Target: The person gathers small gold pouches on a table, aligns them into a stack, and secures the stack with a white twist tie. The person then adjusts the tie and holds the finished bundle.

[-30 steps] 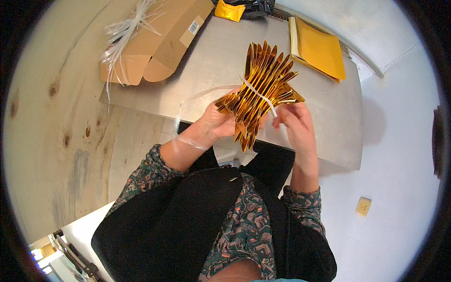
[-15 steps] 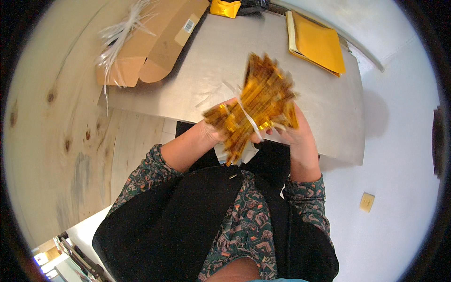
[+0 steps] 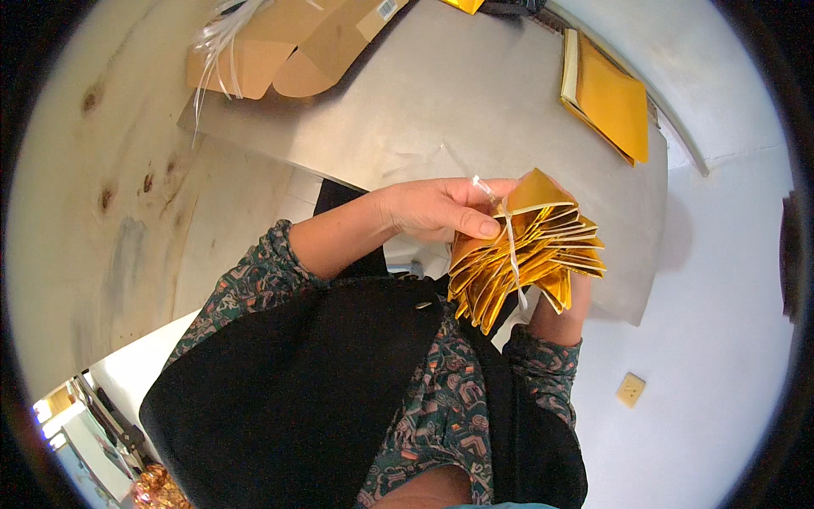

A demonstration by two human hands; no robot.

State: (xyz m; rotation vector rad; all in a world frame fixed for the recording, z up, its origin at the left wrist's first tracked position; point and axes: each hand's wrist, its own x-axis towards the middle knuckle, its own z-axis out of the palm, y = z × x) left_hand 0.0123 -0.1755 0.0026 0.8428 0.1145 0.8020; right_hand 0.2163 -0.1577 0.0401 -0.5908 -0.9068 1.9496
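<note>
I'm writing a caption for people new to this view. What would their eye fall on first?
Most likely the shiny bundle of folded gold sheets, right of centre, with a white strip around it and the left hand gripping it. Next, perhaps, the stack of flat gold sheets at the upper right of the gray table, and the wispy white strands over the cardboard box at upper left.

- two bare hands (image 3: 437, 208), one mostly hidden
- one bundle of folded gold pieces (image 3: 543, 263), pieces uncountable
- one white tie (image 3: 514, 254)
- one cardboard box (image 3: 335, 55)
- one cluster of white strips (image 3: 222, 51), strips uncountable
- one yellow stack (image 3: 606, 97)
- one metal table (image 3: 458, 110)
- one wall outlet (image 3: 631, 390)
</note>
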